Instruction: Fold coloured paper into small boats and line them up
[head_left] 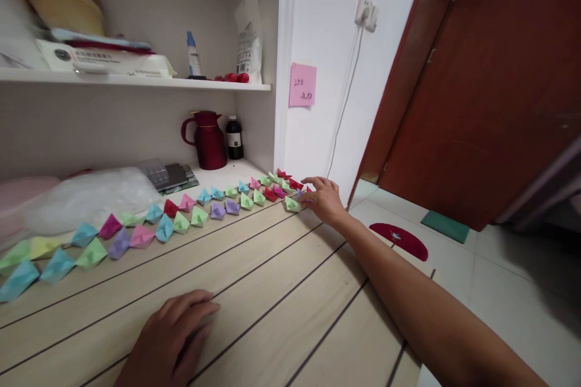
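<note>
Small folded paper boats stand in rows across the striped wooden table (272, 266), in green, blue, pink, purple, red and yellow. At the right end of the rows my right hand (324, 201) reaches in, thumb and index finger around a small paper boat (309, 190) that the fingers partly hide. A purple boat (299, 193) and a light green boat (292, 204) sit right beside its fingertips. My left hand (170, 335) rests near the table's front with fingers loosely bent and the thumb apart, holding nothing. A light blue boat (57, 266) stands at the left.
Behind the boats lies a clear plastic bag (97, 196). A dark red jug (209, 142) and a dark bottle (235, 138) stand in the shelf's corner. A pink note (302, 84) sticks to the wall. Beyond the table's right edge are a red mat (399, 240) and a door.
</note>
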Demonstrator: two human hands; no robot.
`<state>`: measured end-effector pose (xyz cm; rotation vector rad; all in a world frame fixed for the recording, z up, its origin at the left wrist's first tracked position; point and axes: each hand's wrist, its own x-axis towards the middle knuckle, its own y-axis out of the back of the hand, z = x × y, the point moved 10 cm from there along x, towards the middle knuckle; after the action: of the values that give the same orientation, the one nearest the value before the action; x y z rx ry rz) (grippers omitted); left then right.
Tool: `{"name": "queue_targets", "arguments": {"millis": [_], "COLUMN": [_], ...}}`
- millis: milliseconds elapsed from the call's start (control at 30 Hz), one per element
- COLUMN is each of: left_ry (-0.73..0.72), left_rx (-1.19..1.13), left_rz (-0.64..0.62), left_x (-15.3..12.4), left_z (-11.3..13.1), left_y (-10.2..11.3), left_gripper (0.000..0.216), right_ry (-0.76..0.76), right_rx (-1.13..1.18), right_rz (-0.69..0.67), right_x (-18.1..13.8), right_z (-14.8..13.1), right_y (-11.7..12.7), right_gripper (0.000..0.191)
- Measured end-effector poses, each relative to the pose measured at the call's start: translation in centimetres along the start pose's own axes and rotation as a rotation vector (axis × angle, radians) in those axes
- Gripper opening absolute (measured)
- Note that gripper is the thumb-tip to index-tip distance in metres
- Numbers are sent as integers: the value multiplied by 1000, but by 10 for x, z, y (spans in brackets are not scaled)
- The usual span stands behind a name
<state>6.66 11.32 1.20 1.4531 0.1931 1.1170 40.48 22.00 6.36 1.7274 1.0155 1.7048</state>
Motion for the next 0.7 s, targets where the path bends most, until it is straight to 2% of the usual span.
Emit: {"name": "queue_targets", "arguments": {"millis": [167,700], "left_ry": [28,-40], "left_rx": [6,24], "left_rz": [-13,44], "left_x": [1,1], "left_z": [1,6], "left_y": [2,6], "left_gripper": [24,23], "right_ry": [12,-16], "right_rx": [-9,-45], "right_rz": [-32,-69], "right_x": [1,-1], "right_z": [-4,1], "right_y": [-4,-8], "right_gripper": [11,11]}}
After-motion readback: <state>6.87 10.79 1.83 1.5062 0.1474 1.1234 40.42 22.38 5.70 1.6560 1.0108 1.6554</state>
